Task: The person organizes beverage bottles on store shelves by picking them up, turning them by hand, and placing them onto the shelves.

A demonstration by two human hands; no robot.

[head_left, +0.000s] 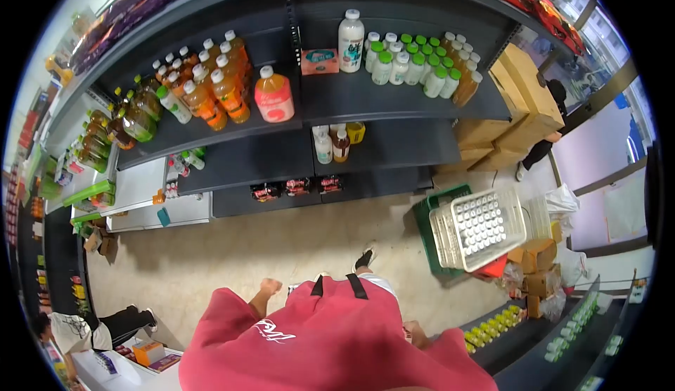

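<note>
My left hand [270, 286] hangs at my side over the floor, its fingers loosely curled, with nothing seen in it. My right hand [416, 336] is low by my other side, partly covered by the red top I wear; its fingers cannot be made out. Neither hand touches the goods. In front of me, the upper shelf [337, 99] carries orange-drink bottles [228, 96], a large pink-labelled bottle [273, 96], a tall white bottle [351, 42], a pink box [320, 61] and rows of green-capped white bottles [415, 68].
A pale plastic crate [450, 250] of white-capped bottles stands on a green crate [424, 240] at the right. Cardboard boxes [524, 103] are stacked beyond the shelf. One person [119, 326] is at lower left, another [540, 153] behind the boxes. Low shelving [506, 356] stands at lower right.
</note>
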